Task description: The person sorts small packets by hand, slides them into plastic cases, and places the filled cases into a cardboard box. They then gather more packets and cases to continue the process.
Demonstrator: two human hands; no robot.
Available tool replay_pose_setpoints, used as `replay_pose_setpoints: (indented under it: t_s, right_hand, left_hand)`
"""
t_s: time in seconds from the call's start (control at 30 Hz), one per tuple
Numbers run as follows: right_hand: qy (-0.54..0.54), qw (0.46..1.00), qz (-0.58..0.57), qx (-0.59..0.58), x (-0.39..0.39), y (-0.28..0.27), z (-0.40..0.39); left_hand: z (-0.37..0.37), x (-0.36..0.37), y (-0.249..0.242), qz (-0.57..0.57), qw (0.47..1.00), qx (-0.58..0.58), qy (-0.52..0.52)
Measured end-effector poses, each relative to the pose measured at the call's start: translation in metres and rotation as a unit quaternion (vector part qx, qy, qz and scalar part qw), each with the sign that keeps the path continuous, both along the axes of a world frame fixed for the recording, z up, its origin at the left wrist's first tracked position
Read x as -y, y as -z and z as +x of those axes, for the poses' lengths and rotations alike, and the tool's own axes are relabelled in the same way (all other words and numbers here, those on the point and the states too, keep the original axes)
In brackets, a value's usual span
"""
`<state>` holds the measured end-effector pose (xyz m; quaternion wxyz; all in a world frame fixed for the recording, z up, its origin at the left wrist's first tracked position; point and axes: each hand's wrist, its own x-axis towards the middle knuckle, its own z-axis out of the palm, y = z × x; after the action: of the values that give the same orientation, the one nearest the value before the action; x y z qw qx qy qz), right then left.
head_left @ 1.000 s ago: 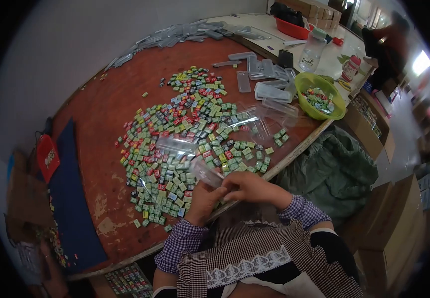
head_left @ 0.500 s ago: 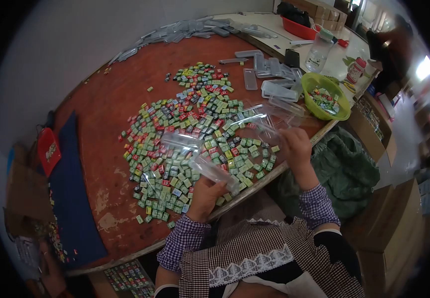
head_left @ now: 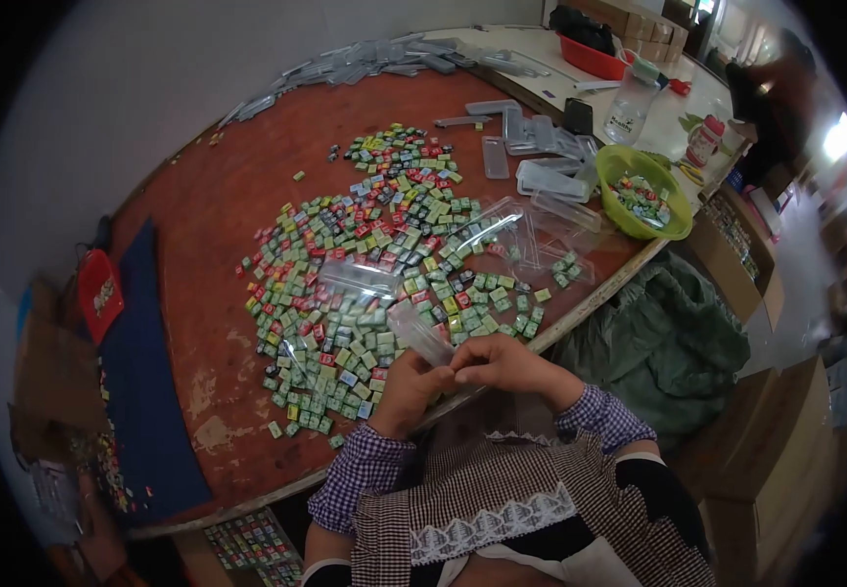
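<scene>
My left hand point(head_left: 409, 393) is closed around the lower end of a narrow clear plastic case point(head_left: 417, 331), which slants up and away over the table edge. At that near end my right hand point(head_left: 509, 366) meets the left one, its thumb and fingertips pinched together on the case. The fingers hide the end of the case. Just beyond lies a wide spread of small printed blocks point(head_left: 345, 357), mostly green, with red, yellow and dark ones among them. Clear plastic covers point(head_left: 360, 281) rest on the blocks, and more clear covers point(head_left: 516, 235) lie to the right.
A green bowl point(head_left: 680, 217) of small pieces stands at the right edge of the red table point(head_left: 208, 293). Empty plastic cases point(head_left: 546, 176) are stacked near it, with more cases point(head_left: 365, 61) along the back. A blue cloth point(head_left: 149, 391) lies left; a green sack point(head_left: 658, 342) hangs right.
My right hand has moved left and down from the clear covers to the case in my left hand. A few green blocks now show where it was. The case has tilted slightly.
</scene>
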<state>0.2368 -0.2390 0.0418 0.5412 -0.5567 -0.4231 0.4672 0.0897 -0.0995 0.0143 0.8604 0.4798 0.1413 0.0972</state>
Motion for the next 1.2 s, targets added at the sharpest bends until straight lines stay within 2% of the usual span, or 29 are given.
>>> replay_pose_setpoints:
  t_s: [0.07,0.1,0.13,0.17,0.2,0.27,0.37,0.43,0.5,0.53,0.57,0.67,0.7,0.77,0.83,0.9,0.97,1.03,1.13,1.17,1.2]
  right_hand:
    - [0.018,0.999,-0.008,-0.047,0.000,0.000,0.001]
    - [0.060,0.990,0.046,0.120,0.000,-0.006,0.005]
    - [0.101,0.949,0.101,0.280,0.000,-0.013,0.014]
    - [0.215,0.863,0.155,0.431,-0.001,-0.016,0.033]
    - [0.320,0.737,0.198,0.561,-0.001,-0.020,0.057]
    - [0.425,0.660,0.178,0.594,0.003,-0.032,0.104]
    - [0.449,0.721,0.132,0.512,0.010,-0.019,0.124]
    - [0.375,0.797,0.071,0.469,0.007,-0.034,0.078]
    - [0.219,0.910,0.072,0.344,-0.002,-0.033,0.032]
    - [0.150,0.945,0.056,0.284,-0.006,-0.031,0.009]
    - [0.081,0.971,0.041,0.222,-0.008,-0.029,-0.003]
    - [0.133,0.982,0.037,0.128,-0.011,-0.020,0.011]
    - [0.204,0.973,0.032,0.103,-0.006,-0.031,0.024]
    - [0.357,0.886,0.100,0.277,-0.001,-0.018,0.063]
    - [0.366,0.891,0.063,0.262,0.005,-0.035,0.065]
    - [0.343,0.910,0.031,0.230,0.002,-0.032,0.057]
    - [0.246,0.923,0.049,0.291,-0.008,-0.029,0.019]
    - [0.109,0.973,0.048,0.196,-0.017,-0.013,-0.012]
    - [0.122,0.990,0.005,0.066,-0.018,-0.018,-0.005]
    - [0.142,0.985,0.017,0.096,-0.014,-0.023,0.003]
    - [0.198,0.963,0.049,0.174,-0.010,-0.020,0.017]
  left_hand:
    - [0.002,-0.001,-0.003,-0.022,1.000,-0.011,-0.003]
    - [0.004,0.000,-0.006,-0.021,0.999,-0.022,-0.020]
    - [0.006,0.002,-0.008,-0.019,0.999,-0.034,-0.036]
    - [0.006,0.003,-0.009,-0.018,0.997,-0.049,-0.051]
    - [0.005,0.002,-0.006,-0.023,0.998,-0.032,-0.053]
    - [0.004,0.000,-0.003,-0.013,0.998,-0.035,-0.050]
    - [0.007,0.000,-0.004,0.021,0.998,-0.030,-0.047]
    - [0.009,0.003,0.001,0.009,0.998,-0.006,-0.065]
    - [0.008,0.001,0.003,0.021,0.998,0.027,-0.043]
    - [0.008,0.000,0.004,0.028,0.998,0.043,-0.029]
    - [0.011,0.008,-0.009,0.030,0.996,0.027,-0.083]
    - [0.008,0.006,-0.020,0.119,0.986,-0.040,-0.111]
    - [0.006,0.002,-0.012,0.097,0.985,-0.045,-0.133]
    - [0.007,-0.001,-0.002,0.073,0.986,-0.063,-0.133]
    - [0.008,-0.001,-0.007,0.028,0.993,-0.047,-0.104]
    - [0.012,0.003,-0.005,0.054,0.993,-0.001,-0.103]
    - [0.013,0.007,-0.004,0.071,0.993,0.032,-0.092]
    - [0.009,0.008,-0.006,0.078,0.993,0.049,-0.079]
    - [0.006,0.006,-0.008,0.099,0.988,-0.016,-0.121]
    - [0.008,0.004,-0.007,0.097,0.986,-0.033,-0.131]
    - [0.009,0.001,-0.010,0.100,0.986,-0.043,-0.124]
